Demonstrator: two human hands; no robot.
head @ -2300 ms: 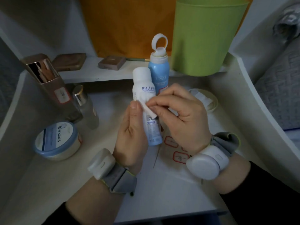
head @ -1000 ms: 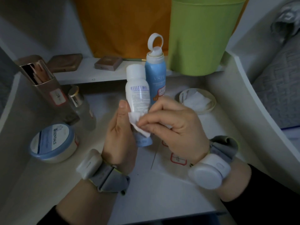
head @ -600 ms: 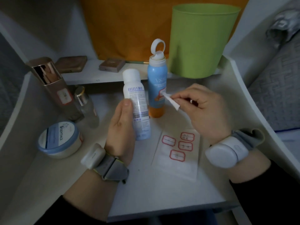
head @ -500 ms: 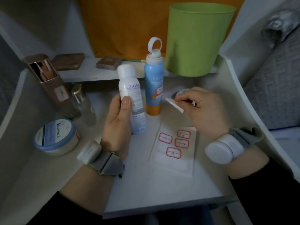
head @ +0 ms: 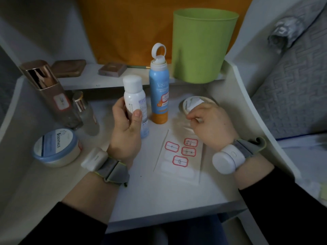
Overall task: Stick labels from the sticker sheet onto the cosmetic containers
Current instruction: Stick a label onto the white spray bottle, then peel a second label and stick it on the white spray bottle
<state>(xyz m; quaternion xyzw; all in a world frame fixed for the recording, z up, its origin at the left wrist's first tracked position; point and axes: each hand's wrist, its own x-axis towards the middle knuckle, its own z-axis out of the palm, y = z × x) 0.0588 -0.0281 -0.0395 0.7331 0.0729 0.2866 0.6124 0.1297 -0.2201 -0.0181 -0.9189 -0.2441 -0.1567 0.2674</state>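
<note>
My left hand (head: 126, 130) grips a white spray bottle (head: 134, 96) upright above the white table (head: 159, 197). My right hand (head: 210, 124) lies over a small round dish (head: 184, 105) of white pads, its fingertips pinched on a white pad (head: 193, 105) at the dish's rim. The sticker sheet (head: 178, 156), with several red-framed labels, lies flat on the table between my wrists. A blue and orange spray bottle (head: 159, 96) stands behind the sheet with a label on its side.
At the left stand a gold-capped bottle (head: 53, 96) bearing a label, a small glass bottle (head: 85, 114) and a round cream jar (head: 56, 147). A green bin (head: 203, 45) and two brown compacts (head: 113, 68) sit on the back shelf. Raised white walls flank the table.
My right hand stopped rubbing the white bottle with the pad and carried the pad right to the dish. My left hand has kept hold of the bottle.
</note>
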